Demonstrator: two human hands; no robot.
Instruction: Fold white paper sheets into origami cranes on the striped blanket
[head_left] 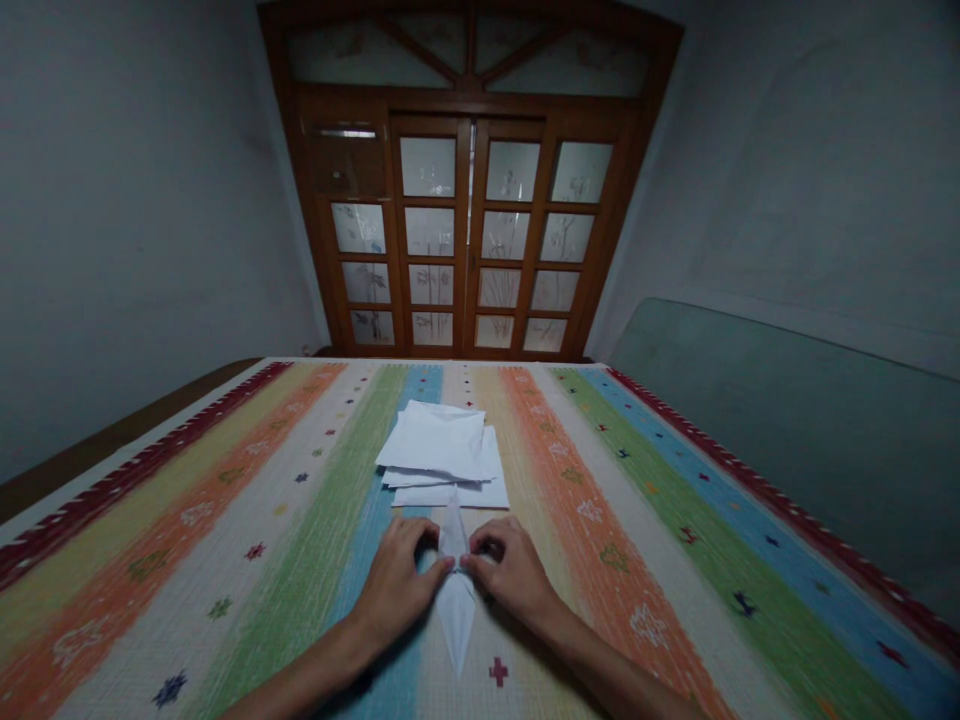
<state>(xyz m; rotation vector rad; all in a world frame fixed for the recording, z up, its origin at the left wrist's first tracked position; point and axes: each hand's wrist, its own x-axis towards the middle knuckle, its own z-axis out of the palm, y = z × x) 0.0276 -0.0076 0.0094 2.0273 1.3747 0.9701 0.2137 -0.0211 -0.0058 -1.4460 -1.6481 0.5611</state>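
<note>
A folded piece of white paper, long and narrow with pointed ends, lies upright in line with my body on the striped cloth. My left hand pinches its left edge near the middle between thumb and fingers. From the other side my right hand pinches the right edge at the same height, the two thumbs almost meeting. Just beyond the far tip sits a loose stack of white paper sheets, the sheets lying at slightly different angles.
A striped, patterned tablecloth covers the table. Along the right stands a pale green bench or seat back. Past the table's far edge is a wooden door with glass panes, between pale walls.
</note>
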